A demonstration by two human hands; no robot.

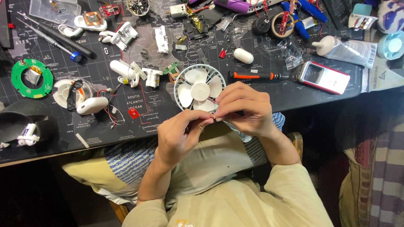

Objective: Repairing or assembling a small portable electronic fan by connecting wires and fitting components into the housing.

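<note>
Both hands hold a small white fan (199, 89) at the near edge of the dark surface (294, 94). The left hand (179, 136) has its grip pinched on the fan's bottom rim. The right hand (246, 110) pinches the same spot, fingertips almost touching the left ones. An orange and black screwdriver (256, 76) lies just beside the fan.

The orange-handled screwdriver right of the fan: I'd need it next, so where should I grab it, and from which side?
Probably by the orange-and-black handle of the screwdriver, coming from above. It lies flat on the mat, handle end toward the small white fan held by the left hand and right hand. The thin shaft points at the red-and-white case, leaving less room there.
</note>
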